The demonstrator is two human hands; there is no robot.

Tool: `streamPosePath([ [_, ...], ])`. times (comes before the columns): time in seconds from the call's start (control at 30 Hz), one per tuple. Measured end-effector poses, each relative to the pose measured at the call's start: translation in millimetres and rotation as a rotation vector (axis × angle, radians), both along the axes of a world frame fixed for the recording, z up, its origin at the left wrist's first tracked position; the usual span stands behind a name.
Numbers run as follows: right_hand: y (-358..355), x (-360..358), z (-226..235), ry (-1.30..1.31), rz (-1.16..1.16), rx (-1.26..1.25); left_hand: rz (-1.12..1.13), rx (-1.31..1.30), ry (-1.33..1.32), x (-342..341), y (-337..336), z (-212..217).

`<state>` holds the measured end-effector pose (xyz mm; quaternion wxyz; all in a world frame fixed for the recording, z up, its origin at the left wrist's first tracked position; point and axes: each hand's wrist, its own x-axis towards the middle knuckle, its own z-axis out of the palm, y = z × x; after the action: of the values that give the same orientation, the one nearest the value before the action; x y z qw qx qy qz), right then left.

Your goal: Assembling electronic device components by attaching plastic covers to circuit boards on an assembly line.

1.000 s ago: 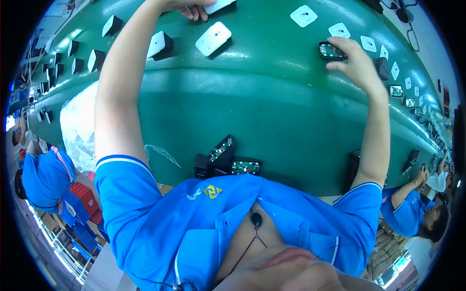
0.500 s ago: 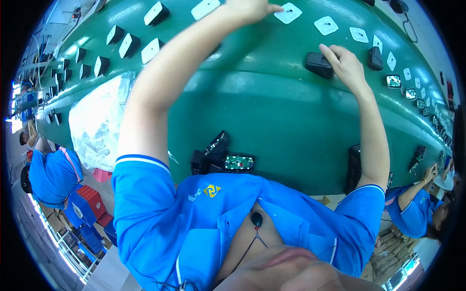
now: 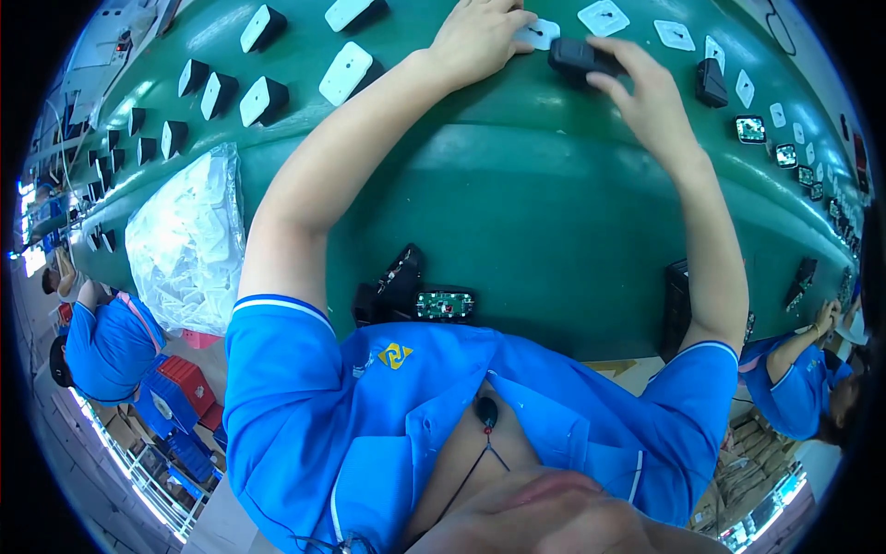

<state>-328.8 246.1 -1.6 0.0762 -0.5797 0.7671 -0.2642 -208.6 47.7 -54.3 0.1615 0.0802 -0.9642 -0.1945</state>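
At the top centre of the frame the left hand (image 3: 475, 39) lies palm down, fingers spread, pressing on a white flat plate (image 3: 540, 34) on the green surface (image 3: 517, 212). Just to its right, the right hand (image 3: 646, 92) curls partly closed around a black block-shaped housing (image 3: 577, 57), fingertips gripping its near side; housing and plate sit touching or nearly so.

The likeliest slip, to my eye, is the housing skidding sideways under the fingertip grip and knocking the neighbouring white plates (image 3: 604, 17) in the row along the top right (they lie close together). A wide elbow swing could also catch the white-and-black parts (image 3: 263, 100) lined up at the upper left.

Open room lies in the broad bare green band in the middle of the frame. Nearer the body, circuit-board parts (image 3: 443, 303) rest by the lower edge, with a clear plastic bag (image 3: 185, 245) of white pieces at left.
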Motion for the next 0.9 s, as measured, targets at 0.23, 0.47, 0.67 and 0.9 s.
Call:
streamPosePath([
  [0.23, -57.2, 15.1, 7.5, 0.128, 0.115, -0.119, -0.132, 0.076, 0.304, 26.1, -13.4, -3.9],
  [0.47, -83.2, -3.8, -21.0, 0.007, 0.189, 0.036, -0.103, 0.239, 0.068, 39.7, -13.3, -1.3],
  [0.67, -87.8, -1.5, -24.5, 0.033, 0.128, 0.233, -0.086, 0.229, 0.014, 43.9, -12.0, -6.1],
  [0.9, -91.7, 15.7, -0.6, 0.045, -0.004, 0.563, 0.069, 0.196, -0.300, 50.4, -8.2, 2.5],
])
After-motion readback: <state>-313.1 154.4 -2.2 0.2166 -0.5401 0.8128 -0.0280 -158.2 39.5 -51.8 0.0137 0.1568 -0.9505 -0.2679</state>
